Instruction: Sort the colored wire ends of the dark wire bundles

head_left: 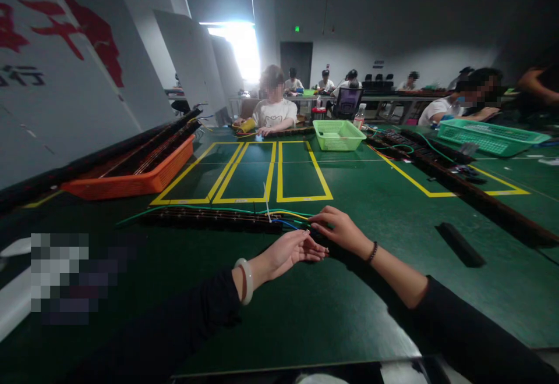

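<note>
1. The left hand (290, 253), with a pale, smooth bangle at its wrist, is turned partly palm-up above the green bench (332, 314). Its fingers reach out, loosely bent; whether the thumb pins a wire, I cannot tell.
2. The right hand (334, 227), with a dark beaded bracelet at its wrist, arches opposite. Its fingers draw close together at the wire ends; I cannot tell if they pinch one.
3. The long, dark, narrow strip assembly (209, 216) lies crosswise on the bench, its right end just beside both hands. A thin yellow wire (286, 215) and a thin blue wire (286, 223) run from that end towards the fingers.
4. A long green wire (174, 212) runs along the strip's far edge, and a thin white plastic tie (266, 201) sticks up near its right end.
5. Beyond, yellow tape rectangles (279, 174) mark the bench, between an orange plastic basket (126, 185) and a light-green plastic basket (338, 139).
</note>
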A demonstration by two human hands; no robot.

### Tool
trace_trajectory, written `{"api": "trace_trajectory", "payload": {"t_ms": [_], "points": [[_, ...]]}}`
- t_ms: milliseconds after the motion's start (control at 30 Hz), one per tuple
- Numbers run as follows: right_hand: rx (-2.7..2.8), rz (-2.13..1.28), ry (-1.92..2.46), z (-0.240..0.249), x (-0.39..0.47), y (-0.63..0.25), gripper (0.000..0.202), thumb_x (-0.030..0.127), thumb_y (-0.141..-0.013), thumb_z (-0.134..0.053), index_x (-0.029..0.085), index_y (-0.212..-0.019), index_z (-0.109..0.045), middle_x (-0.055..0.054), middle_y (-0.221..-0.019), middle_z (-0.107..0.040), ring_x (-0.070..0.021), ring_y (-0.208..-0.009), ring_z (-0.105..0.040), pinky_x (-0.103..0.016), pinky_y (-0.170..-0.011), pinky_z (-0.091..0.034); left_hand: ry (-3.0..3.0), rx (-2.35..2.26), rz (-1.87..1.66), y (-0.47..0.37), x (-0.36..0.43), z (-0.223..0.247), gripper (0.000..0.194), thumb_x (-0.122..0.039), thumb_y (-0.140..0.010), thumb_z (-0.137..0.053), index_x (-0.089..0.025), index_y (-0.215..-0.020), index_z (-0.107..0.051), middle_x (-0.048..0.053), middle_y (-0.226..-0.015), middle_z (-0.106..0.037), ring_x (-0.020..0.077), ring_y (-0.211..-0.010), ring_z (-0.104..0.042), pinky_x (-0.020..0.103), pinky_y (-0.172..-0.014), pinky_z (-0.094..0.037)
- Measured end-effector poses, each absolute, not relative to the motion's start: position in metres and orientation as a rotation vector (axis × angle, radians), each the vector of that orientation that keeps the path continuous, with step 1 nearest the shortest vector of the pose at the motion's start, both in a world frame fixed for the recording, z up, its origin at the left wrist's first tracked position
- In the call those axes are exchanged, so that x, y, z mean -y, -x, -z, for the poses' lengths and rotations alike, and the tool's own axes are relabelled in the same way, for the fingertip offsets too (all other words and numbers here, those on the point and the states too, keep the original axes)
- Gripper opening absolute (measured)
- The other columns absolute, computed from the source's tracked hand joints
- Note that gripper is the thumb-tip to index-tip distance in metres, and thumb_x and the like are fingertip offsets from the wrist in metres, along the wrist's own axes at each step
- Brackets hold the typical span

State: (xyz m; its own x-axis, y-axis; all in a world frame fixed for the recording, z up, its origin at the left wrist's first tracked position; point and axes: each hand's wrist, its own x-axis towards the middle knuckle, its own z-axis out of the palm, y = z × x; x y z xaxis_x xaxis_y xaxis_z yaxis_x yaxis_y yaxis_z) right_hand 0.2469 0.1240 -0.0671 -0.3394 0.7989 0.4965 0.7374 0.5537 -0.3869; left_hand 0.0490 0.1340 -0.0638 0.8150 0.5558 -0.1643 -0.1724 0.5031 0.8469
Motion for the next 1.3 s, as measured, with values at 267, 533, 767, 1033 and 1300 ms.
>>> {"api": "trace_trajectory", "payload": {"t_ms": [267, 533, 767, 1033, 1300], "points": [[2.031, -0.285, 1.378, 0.065, -0.147, -0.250, 0.033, 0.036, -0.084, -0.059, 0.019, -0.111, -0.061, -0.008, -0.101, -0.059, -0.0183, -0.094, -0.056, -0.034, -0.085, -0.046, -0.966, -0.475, -0.459, -0.049, -0.133, 0.062, 0.026, -0.030, -0.088, -0.047, -0.008, -0.081, -0.059, 0.020, -0.094, -0.066, 0.0231, -0.088, -0.064, 0.042, -0.090, -0.043], [2.323, -0.586, 1.266, 0.054, -0.178, -0.223, 0.051, 0.026, -0.069, -0.071, 0.015, -0.116, -0.054, -0.008, -0.105, -0.055, -0.0172, -0.093, -0.053, -0.031, -0.083, -0.044, -1.015, -0.469, -0.437, -0.049, -0.134, 0.064, 0.028, -0.030, -0.088, -0.046, -0.006, -0.084, -0.061, 0.021, -0.097, -0.065, 0.0235, -0.089, -0.063, 0.040, -0.088, -0.044], [2.494, -0.843, 1.477, 0.045, -0.189, -0.222, 0.020, 0.029, -0.072, -0.062, 0.013, -0.082, -0.058, 0.003, -0.068, -0.052, -0.0089, -0.059, -0.041, -0.022, -0.053, -0.031, -1.009, -0.414, -0.443, -0.047, -0.134, 0.065, 0.031, -0.034, -0.087, -0.049, -0.007, -0.088, -0.063, 0.020, -0.097, -0.065, 0.0238, -0.090, -0.063, 0.040, -0.088, -0.044], [2.373, -1.180, 1.584, 0.029, -0.190, -0.220, 0.035, 0.048, -0.069, -0.061, 0.017, -0.062, -0.048, 0.008, -0.054, -0.038, -0.0070, -0.052, -0.032, -0.022, -0.048, -0.023, -0.959, -0.425, -0.456, -0.048, -0.131, 0.065, 0.027, -0.032, -0.085, -0.054, -0.007, -0.088, -0.062, 0.019, -0.096, -0.066, 0.0240, -0.090, -0.062, 0.040, -0.090, -0.041], [2.269, -1.226, 1.652, 0.024, -0.188, -0.220, 0.028, 0.041, -0.070, -0.059, 0.015, -0.061, -0.051, 0.006, -0.054, -0.044, -0.0070, -0.052, -0.036, -0.022, -0.049, -0.026, -0.834, -0.421, -0.464, -0.047, -0.136, 0.068, 0.045, -0.044, -0.090, -0.040, -0.004, -0.099, -0.059, 0.023, -0.103, -0.063, 0.0258, -0.100, -0.059, 0.042, -0.094, -0.039]]}}
